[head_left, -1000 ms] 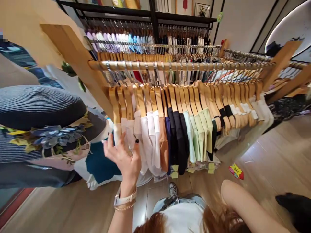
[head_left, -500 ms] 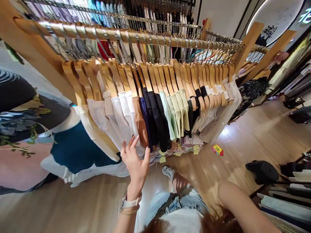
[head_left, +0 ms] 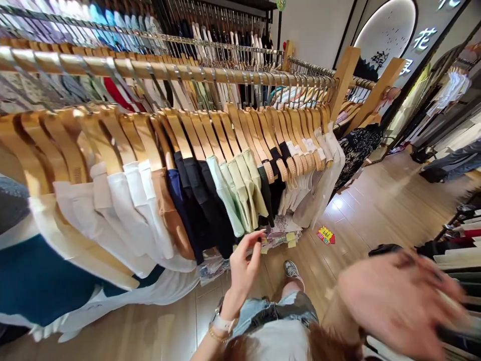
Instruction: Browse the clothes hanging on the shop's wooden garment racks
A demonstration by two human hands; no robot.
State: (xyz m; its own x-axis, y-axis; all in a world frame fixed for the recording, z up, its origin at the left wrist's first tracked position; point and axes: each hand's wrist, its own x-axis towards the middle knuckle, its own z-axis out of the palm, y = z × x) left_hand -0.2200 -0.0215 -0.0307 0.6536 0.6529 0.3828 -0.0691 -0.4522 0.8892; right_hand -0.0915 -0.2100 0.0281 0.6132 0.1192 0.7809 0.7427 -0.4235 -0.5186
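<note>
Left hand [head_left: 242,268] curled, fingertips drawn together, nothing clearly pinched, just below black garment [head_left: 212,215]; right hand [head_left: 400,301] blurred, spread, above folded clothes [head_left: 454,250]. Wooden hangers [head_left: 191,140] hanging on rail [head_left: 188,73], no garment in either hand.

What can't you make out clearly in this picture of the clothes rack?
The right hand: head view, motion blur hides anything it holds.
The yellow tags: head view, too small to read.
The blue-and-white garment: head view, cut off by the left edge.

The left hand [head_left: 242,271] curls just below hanging black garments [head_left: 210,210] on wooden hangers [head_left: 195,135], near yellow tags [head_left: 290,239], while the blurred right hand [head_left: 398,301] spreads open well to its right.
</note>
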